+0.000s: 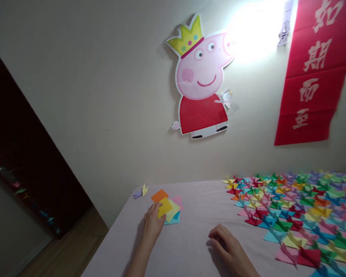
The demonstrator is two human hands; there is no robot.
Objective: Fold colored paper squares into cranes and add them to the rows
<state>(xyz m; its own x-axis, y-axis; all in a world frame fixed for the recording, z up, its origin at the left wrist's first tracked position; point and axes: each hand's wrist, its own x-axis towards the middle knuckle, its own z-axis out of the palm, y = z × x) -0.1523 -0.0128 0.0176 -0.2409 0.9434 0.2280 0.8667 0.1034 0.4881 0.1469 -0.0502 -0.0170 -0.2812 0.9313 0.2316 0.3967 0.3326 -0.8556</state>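
My left hand point(154, 223) is at a small spread of coloured paper squares on the bed, its thumb and fingers closed on the edge of a yellow paper square point(165, 206). Under and around that square lie an orange paper square point(160, 195), a pale yellow one point(173, 211), a pink one point(178, 202) and a light blue one point(174, 220). My right hand point(226, 244) rests on the sheet to the right with its fingers curled in. Nothing shows between them.
Rows of many-coloured folded paper cranes point(288, 225) cover the right side of the bed point(196, 231). A yellow and purple folded paper piece point(142, 191) sits at the far left corner. Behind is a wall with a pig cutout point(203, 113) and a red banner point(311, 104).
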